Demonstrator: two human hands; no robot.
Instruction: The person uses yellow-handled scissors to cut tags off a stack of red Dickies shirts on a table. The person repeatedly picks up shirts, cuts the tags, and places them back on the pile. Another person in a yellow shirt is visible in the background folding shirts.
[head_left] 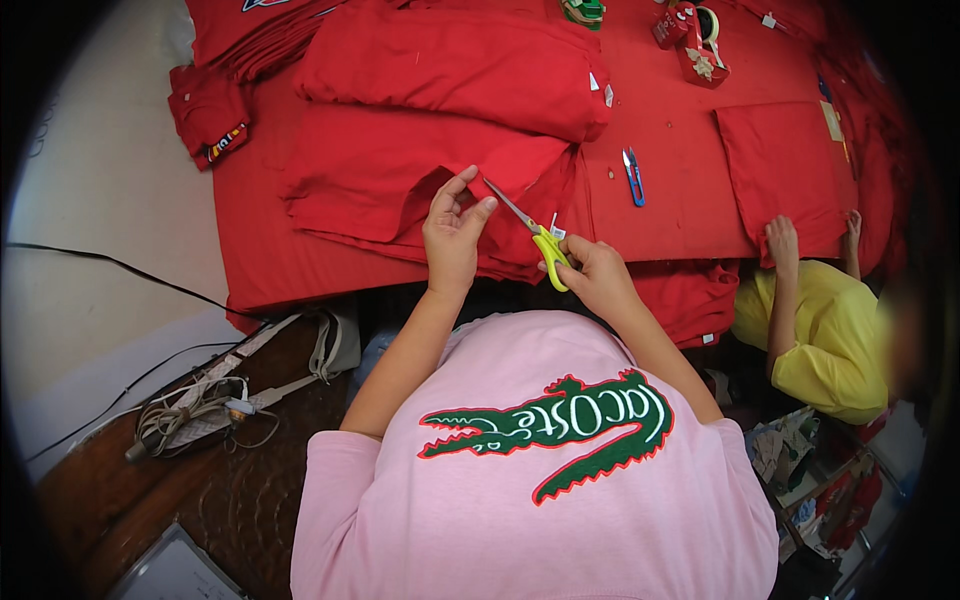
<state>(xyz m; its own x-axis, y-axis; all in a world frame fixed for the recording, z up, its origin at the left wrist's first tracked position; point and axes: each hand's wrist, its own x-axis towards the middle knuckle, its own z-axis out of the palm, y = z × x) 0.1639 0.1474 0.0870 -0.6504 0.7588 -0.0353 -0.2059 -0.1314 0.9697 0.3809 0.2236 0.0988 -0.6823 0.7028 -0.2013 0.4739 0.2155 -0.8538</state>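
Note:
In my right hand (597, 277) is a pair of scissors with yellow-green handles (552, 258), the fingers closed round them. Their blades point up and left, and the tips reach red cloth near my left fingertips. My left hand (455, 232) is raised over the near edge of a red garment (380, 170), with thumb and fingers bent around a lifted bit of the cloth. A small white tag (557, 228) shows beside the scissors. Whether the blades are cutting anything cannot be made out.
A folded red garment pile (450, 70) lies beyond my hands. Blue thread snips (634, 178) lie to the right, with a tape dispenser (703, 62) farther back. At the right, a person in yellow (830, 340) handles a red folded garment (785, 165). Cables (190, 420) lie at lower left.

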